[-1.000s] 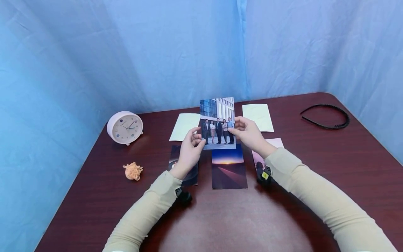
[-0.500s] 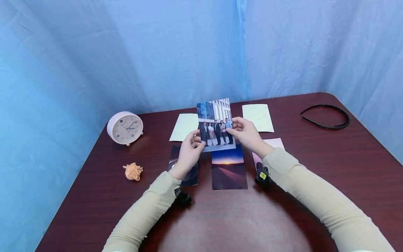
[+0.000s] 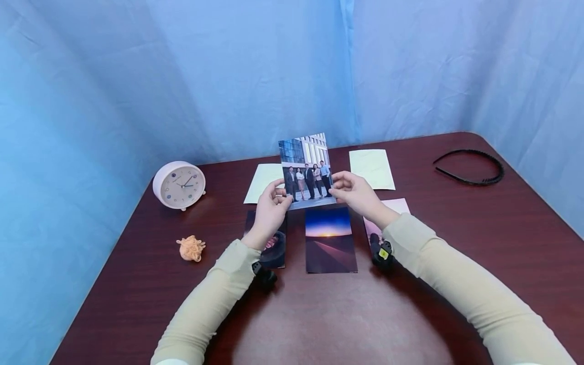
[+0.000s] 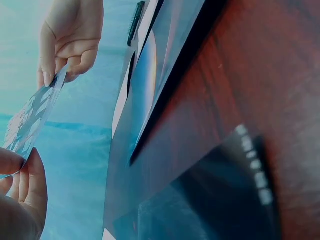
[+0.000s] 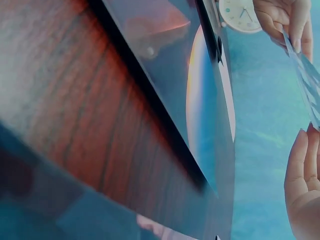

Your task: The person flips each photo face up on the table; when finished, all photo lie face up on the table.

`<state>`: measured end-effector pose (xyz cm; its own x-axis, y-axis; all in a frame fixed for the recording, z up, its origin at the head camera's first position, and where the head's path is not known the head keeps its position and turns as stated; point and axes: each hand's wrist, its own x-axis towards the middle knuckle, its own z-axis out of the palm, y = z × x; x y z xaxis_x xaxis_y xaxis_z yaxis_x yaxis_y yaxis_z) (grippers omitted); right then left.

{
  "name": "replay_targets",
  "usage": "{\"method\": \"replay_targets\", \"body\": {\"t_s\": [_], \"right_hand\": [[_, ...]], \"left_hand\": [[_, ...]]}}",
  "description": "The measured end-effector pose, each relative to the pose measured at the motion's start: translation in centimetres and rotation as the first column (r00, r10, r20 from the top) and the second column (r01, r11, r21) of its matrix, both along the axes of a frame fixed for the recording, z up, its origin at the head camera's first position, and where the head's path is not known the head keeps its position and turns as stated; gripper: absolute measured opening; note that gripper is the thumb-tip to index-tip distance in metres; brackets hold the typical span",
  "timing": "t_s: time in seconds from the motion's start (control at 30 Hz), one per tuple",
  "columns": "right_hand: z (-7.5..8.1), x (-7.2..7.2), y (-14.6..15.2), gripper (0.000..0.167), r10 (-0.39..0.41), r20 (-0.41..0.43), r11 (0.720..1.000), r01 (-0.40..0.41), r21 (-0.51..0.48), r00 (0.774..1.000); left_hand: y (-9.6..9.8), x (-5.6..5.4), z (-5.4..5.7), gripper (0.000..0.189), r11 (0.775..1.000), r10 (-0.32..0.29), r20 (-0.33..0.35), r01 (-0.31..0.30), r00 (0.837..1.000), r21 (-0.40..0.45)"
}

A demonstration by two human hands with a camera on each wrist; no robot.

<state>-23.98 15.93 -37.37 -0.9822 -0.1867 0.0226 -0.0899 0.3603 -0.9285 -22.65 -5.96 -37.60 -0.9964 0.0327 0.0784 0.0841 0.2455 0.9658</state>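
Observation:
Both hands hold up a photo (image 3: 304, 170) of several people in front of a building, raised above the table and tilted a little to the left. My left hand (image 3: 270, 210) pinches its lower left edge between thumb and fingers. At the lower right edge my right hand (image 3: 358, 195) pinches it the same way. Below lies a sunset photo (image 3: 330, 241). A dark photo (image 3: 276, 253) is partly covered by the left hand, and a pink photo (image 3: 396, 205) by the right wrist. In the left wrist view the held photo (image 4: 37, 112) appears nearly edge-on.
Two whitish sheets (image 3: 371, 170) lie at the back, the left one partly behind the held photo. A white alarm clock (image 3: 180, 185) and a fuzzy orange object (image 3: 191, 248) are on the left. On the right lies a black headband (image 3: 474, 170). Blue curtains border the table (image 3: 292, 324).
Held by both hands, the photo has shifted left and slightly upward and now leans left. More of the sunset photo beneath is exposed. The photos on the table stay put.

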Motion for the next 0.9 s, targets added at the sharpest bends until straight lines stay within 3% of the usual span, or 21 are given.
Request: {"method": "replay_targets", "body": {"t_s": [0.13, 0.4, 0.63, 0.9], "right_hand": [[-0.1, -0.4, 0.1, 0.034, -0.029, 0.015, 1.000, 0.029, -0.012, 0.999], [0.2, -1.0, 0.5, 0.038, -0.076, 0.038, 0.997, 0.076, -0.003, 0.996], [0.6, -2.1, 0.9, 0.046, -0.118, 0.043, 0.993, 0.118, 0.004, 0.992], [0.9, -3.1, 1.1, 0.044, -0.152, 0.039, 0.987, 0.149, 0.054, 0.988]], "left_hand": [[0.3, -0.8, 0.1, 0.049, 0.999, -0.013, 0.025, 0.014, 1.000, -0.034], [0.6, -2.6, 0.5, 0.054, 0.990, -0.099, 0.075, 0.106, 0.992, -0.089], [1.1, -4.2, 1.3, 0.042, 0.994, -0.077, 0.025, 0.079, 0.997, -0.074], [1.8, -5.3, 1.4, 0.038, 0.998, -0.046, 0.082, 0.048, 0.996, -0.030]]}}
